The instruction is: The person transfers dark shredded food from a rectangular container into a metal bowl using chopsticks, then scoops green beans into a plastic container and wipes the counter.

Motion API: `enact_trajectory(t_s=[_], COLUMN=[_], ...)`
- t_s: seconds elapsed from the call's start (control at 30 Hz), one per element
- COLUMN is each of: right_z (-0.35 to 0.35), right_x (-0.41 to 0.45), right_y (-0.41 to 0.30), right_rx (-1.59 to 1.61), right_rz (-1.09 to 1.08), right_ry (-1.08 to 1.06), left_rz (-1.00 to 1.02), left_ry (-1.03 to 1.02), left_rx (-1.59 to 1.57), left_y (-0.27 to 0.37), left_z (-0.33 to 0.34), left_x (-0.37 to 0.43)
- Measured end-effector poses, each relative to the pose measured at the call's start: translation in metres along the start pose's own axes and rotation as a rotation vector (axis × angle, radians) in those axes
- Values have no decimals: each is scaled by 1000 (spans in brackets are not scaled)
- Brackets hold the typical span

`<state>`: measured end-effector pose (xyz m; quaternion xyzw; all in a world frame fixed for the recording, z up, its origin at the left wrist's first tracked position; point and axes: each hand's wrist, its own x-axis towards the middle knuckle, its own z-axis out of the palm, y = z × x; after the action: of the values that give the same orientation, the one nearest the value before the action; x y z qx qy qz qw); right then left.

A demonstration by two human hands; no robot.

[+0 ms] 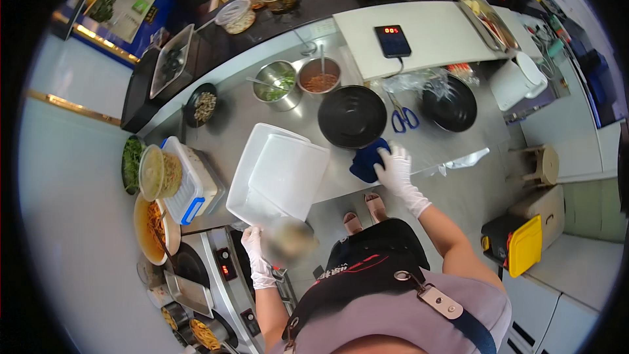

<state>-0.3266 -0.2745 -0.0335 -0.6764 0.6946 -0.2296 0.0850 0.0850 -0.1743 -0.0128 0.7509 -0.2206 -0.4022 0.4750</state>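
My gloved right hand rests on a dark blue cloth at the counter's front edge, below a black bowl. My gloved left hand is at the near edge of a white plastic tub, which holds a flat white piece, perhaps a lid or second container. Its fingers seem closed on the tub's rim. Beside that hand is a blurred patch whose content cannot be made out. Blue-handled scissors lie right of the bowl, near another black bowl with clear plastic film on it.
Steel pots of chopped greens and red-brown sauce stand at the back. A digital scale display lies on the white board. Lidded food boxes are at left, above the cooker. A stool stands at right.
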Motion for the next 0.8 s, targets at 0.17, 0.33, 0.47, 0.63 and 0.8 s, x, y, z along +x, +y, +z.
enact_trajectory(t_s=[0.17, 0.33, 0.47, 0.63, 0.8], right_z=[-11, 42, 3, -98, -175], right_x=[50, 81, 66, 30, 3], right_y=[-14, 11, 8, 46, 143], right_rx=[944, 1224, 1145, 1192, 944], right_rz=[692, 735, 703, 828, 782], right_ry=[-4, 16, 13, 102, 619], left_rz=[-14, -4, 3, -8, -33], left_ry=[5, -32, -30, -114, -300], left_rx=[-95, -56, -22, -77, -55], left_y=[18, 22, 19, 5, 19], left_z=[4, 12, 14, 33, 94], left_x=[-22, -18, -21, -15, -26])
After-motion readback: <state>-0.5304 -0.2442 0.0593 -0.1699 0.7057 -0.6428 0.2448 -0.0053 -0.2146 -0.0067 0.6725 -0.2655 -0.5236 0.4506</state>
